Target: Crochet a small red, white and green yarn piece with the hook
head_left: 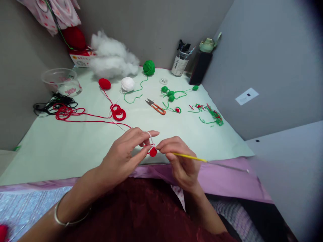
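Near the table's front edge, my left hand pinches a small red crocheted piece, with white yarn looped by its raised index finger. My right hand grips a yellow-handled crochet hook, whose tip meets the top of the red piece between both hands. The hook's far metal end points right. Red yarn and white yarn run from the left side toward my left hand. Orange-handled snips lie beyond the hands.
White stuffing and a green yarn ball sit at the back. A clear tub and black cord are left. Green pieces and yarn scraps lie right; behind them stand a pen cup and bottle.
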Demonstrator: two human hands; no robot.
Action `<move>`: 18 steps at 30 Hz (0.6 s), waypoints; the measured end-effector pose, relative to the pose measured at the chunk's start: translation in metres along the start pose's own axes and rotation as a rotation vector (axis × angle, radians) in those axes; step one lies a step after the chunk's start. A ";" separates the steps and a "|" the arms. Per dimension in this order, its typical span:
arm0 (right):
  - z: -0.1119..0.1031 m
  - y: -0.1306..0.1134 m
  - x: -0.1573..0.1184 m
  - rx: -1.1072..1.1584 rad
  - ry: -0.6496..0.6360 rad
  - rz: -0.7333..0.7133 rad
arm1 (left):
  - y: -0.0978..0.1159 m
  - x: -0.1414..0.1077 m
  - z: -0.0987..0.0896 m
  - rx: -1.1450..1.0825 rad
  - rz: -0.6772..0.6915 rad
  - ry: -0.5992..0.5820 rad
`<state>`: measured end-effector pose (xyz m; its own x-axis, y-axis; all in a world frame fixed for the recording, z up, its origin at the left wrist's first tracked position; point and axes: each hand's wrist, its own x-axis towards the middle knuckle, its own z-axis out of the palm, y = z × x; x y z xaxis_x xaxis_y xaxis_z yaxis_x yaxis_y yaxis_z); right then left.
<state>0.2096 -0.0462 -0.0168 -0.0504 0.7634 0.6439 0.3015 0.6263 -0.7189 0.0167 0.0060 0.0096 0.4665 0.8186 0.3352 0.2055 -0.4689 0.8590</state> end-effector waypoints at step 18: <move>0.016 0.002 -0.017 -0.458 0.093 -0.223 | 0.002 -0.006 0.024 -0.682 -0.479 0.095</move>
<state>0.1956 -0.0556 -0.0332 -0.0822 0.5884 0.8044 0.6800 0.6231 -0.3864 0.0353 -0.0080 0.0002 0.3808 0.9167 -0.1209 -0.2163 0.2154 0.9523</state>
